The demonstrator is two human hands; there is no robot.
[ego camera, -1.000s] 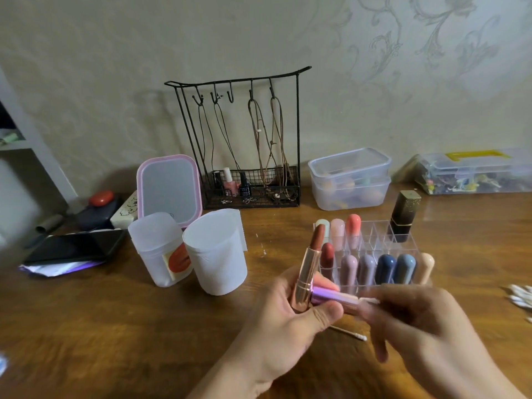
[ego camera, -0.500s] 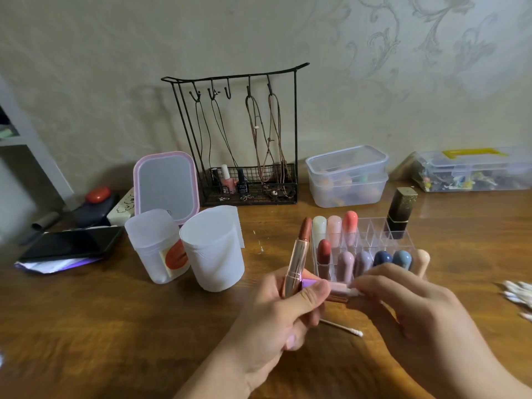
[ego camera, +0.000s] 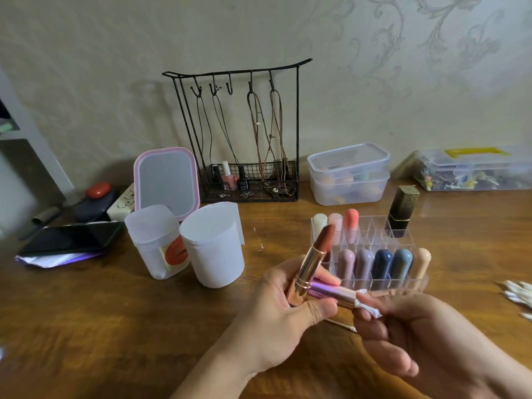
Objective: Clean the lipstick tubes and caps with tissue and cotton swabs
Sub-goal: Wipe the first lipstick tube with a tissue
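- Rose-gold metal forms the barrel of the uncapped lipstick tube [ego camera: 309, 267], gripped in the left hand [ego camera: 283, 315] near the middle of the scene; its long axis tilts up and a little right, with the brown-red bullet pointing toward the far wall.
- Same hand also holds the cap [ego camera: 331, 293], a shiny purple sleeve with a pale pink, gold-rimmed end; it lies almost level, long axis left to right, open end toward the right.
- Right hand [ego camera: 414, 326] has its fingers curled, pinching a scrap of white tissue [ego camera: 367, 305] that touches the cap's right end.
- Under the hands a single cotton swab [ego camera: 342, 326] lies on the wooden table [ego camera: 115, 326]; a loose pile of cotton swabs [ego camera: 518, 295] sits at the right edge.
- Just beyond the hands stands a clear organiser [ego camera: 374, 237] with a grid of compartments. Its near row holds upright capped sticks in mauve, grey-purple, dark blue, light blue and peach; its far row holds cream, pale pink and coral ones at the left and a square black and gold lipstick [ego camera: 401, 211] at the right corner.
- Left of that, two white tubs [ego camera: 213, 249] stand touching, the nearer one open-topped.
- Farther left a dark phone [ego camera: 72, 239] lies on papers.
- Far side: a pink-framed mirror [ego camera: 167, 180], a black wire rack [ego camera: 244, 133] hung with cords and holding nail polish bottles in its basket, stacked clear lidded boxes [ego camera: 349, 174], and a clear case with a yellow handle [ego camera: 475, 168] full of small items.
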